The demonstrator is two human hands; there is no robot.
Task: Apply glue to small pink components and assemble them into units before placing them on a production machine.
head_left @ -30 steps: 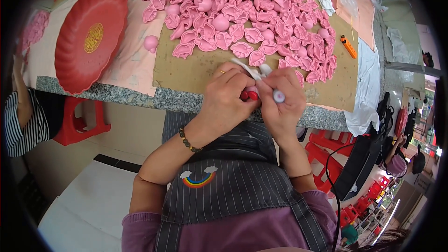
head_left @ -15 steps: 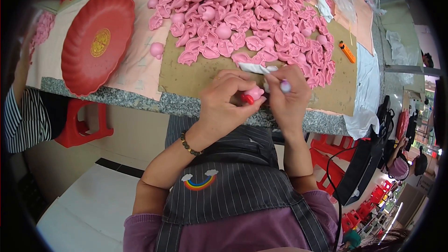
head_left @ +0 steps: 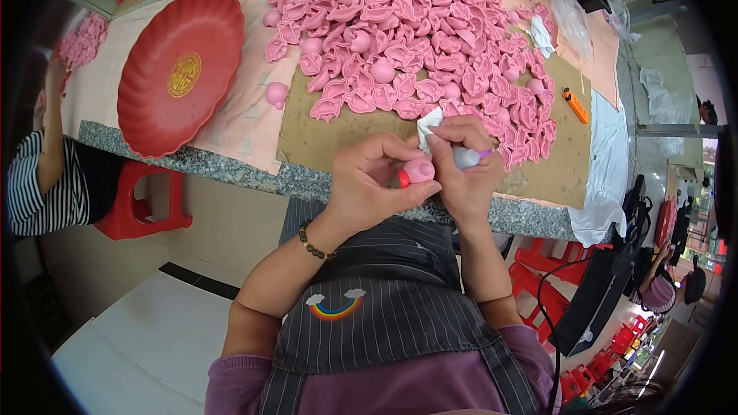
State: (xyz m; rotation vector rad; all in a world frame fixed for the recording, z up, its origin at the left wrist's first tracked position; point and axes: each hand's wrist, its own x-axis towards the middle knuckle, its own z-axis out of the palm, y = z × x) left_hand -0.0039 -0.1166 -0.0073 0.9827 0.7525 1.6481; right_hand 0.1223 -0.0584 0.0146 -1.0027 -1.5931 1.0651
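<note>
Between the thumb and fingers of my left hand (head_left: 373, 180) is a small pink plastic figure (head_left: 419, 170) with a red end. My right hand (head_left: 467, 165) pinches a white cloth (head_left: 429, 127) close beside the figure. The same hand also keeps a small translucent bottle (head_left: 466, 157) with a purple tip tucked among its fingers. Both hands are close together above the front edge of the brown board (head_left: 315, 142). Just beyond them spreads a large heap of pink moulded shell pieces (head_left: 415, 38), with several round pink pieces among them.
A red scalloped tray (head_left: 154, 107) stands at the left of the granite-edged table (head_left: 238, 174). An orange lighter (head_left: 575, 105) and a crumpled white cloth (head_left: 540, 37) lie at the right. Another person's striped sleeve (head_left: 27, 177) shows at far left, near a red stool (head_left: 150, 200).
My right hand has brought the white cloth upright, close to the figure. The figure has turned in my left hand, and the bottle's purple tip now points right. The whole view has shifted slightly.
</note>
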